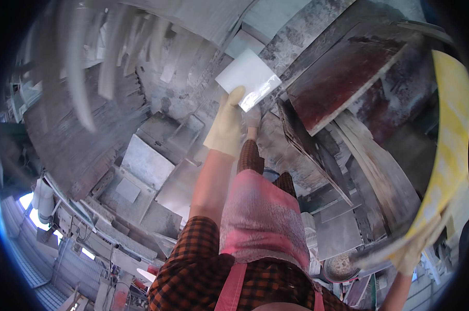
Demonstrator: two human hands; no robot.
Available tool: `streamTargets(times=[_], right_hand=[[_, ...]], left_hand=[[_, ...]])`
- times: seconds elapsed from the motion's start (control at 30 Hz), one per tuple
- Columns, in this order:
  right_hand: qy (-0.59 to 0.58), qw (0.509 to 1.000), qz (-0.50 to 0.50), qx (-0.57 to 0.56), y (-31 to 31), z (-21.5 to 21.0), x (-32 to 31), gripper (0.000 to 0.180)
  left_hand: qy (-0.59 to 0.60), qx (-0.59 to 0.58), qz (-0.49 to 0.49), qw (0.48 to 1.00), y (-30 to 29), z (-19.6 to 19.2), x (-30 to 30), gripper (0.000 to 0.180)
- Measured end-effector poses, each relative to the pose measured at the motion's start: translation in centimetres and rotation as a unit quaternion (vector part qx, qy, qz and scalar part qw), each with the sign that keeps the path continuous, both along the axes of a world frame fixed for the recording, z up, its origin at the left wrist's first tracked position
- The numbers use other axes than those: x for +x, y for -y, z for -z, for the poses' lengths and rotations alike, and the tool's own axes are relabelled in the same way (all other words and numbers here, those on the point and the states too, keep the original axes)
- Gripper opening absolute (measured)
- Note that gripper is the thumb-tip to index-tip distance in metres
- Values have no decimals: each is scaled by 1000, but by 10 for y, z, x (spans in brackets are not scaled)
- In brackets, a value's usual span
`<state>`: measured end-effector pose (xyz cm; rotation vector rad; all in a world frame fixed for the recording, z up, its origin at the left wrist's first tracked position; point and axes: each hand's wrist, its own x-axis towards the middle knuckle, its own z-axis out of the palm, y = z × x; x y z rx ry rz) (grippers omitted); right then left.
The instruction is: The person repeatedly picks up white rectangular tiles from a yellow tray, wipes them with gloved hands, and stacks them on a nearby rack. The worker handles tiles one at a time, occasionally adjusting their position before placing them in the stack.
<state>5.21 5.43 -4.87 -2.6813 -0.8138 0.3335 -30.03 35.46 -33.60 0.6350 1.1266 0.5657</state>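
Note:
My left hand (229,116), in a cream glove, reaches forward and grips a white square tile (249,78) by its near corner. The thumb lies on top; the other fingers are hidden beneath. Light glares off the tile's right edge. At the lower right, my right hand (411,253), also gloved, is closed at the lower end of a long yellow-and-white sheet (449,124), which looks curved near the picture's rim. Motion blurs these fingers. A blurred greyish strip (377,255) sticks out to the left beside this hand.
A dark red-brown board (343,83) leans at the right, with worn planks (374,160) below it. Pale slabs (147,161) stand left of my arm. Blurred grey strips (110,52) cross the upper left. A round pan (340,267) is near my right hand.

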Motion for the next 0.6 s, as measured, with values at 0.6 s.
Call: streamTargets(times=[0.6], right_hand=[[3,997,61,-46,-16,-1,-20,63]], left_hand=[[42,13,-96,994,-25,87,57,77]])
